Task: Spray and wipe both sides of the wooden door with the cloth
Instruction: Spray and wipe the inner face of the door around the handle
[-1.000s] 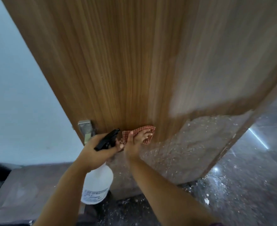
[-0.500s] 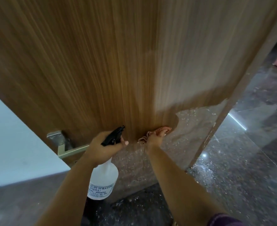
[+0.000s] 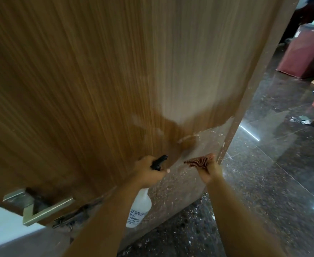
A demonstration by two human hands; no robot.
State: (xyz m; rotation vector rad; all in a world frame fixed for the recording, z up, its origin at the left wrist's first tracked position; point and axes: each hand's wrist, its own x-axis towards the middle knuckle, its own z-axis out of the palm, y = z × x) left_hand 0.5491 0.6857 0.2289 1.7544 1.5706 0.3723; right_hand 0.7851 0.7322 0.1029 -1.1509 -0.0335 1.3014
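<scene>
While left hand [image 3: 148, 171] grips spray bottle [image 3: 138, 208] by its black trigger, nozzle toward wooden door [image 3: 97, 80], bottle hanging long axis down, right hand [image 3: 209, 170] pinches bunched cloth [image 3: 198, 161] against door's lower right edge.

only readable text is on the spray bottle [image 3: 138, 210]: a white label low on its body, dark print, partly cut off by the forearm in front. top line reads roughly "...ri spray", the start hidden and the end running round the bottle's curve. second line shows something like "400gm", blurred, so not certain. lines below that are too small and smeared to read. no other text, brand, number or sign legible anywhere else in view, door and handle included.
</scene>
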